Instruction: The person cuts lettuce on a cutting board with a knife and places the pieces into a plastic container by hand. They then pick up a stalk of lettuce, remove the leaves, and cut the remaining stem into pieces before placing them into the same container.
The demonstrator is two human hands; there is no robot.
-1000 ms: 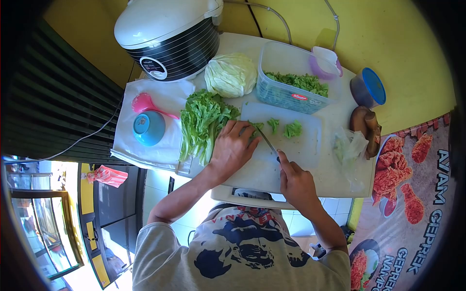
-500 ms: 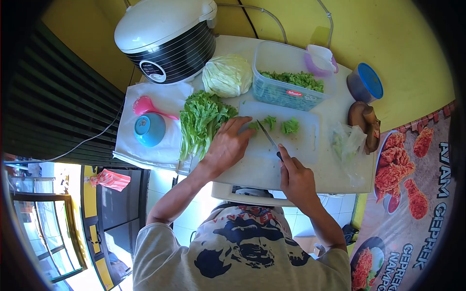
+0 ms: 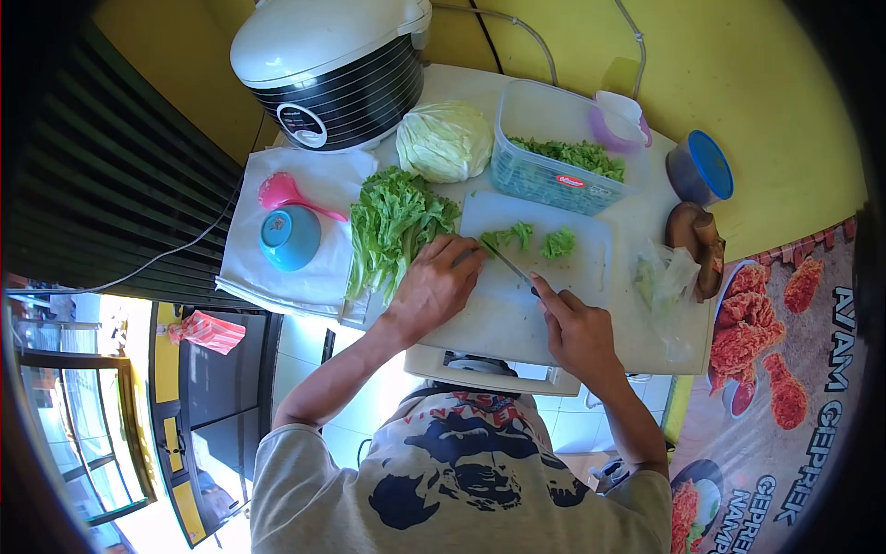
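Observation:
My left hand lies at the left edge of a white cutting board, its fingers curled over and closed on lettuce, mostly hidden beneath them. In my right hand is a small knife with a dark handle. Its blade points up and left, the tip close to my left fingertips. Cut lettuce pieces rest on the board just beyond the blade. Beside my left hand, a bunch of leafy lettuce lies on the table.
Behind the board stand a whole cabbage and a clear plastic container of chopped greens. A rice cooker is at the back left, above a blue bowl and pink ladle. To the right are a plastic bag and a blue-lidded tub.
The knife blade has tilted lower and its tip now sits nearer the left fingertips. My left fingers have curled in more. The whole view has shifted slightly.

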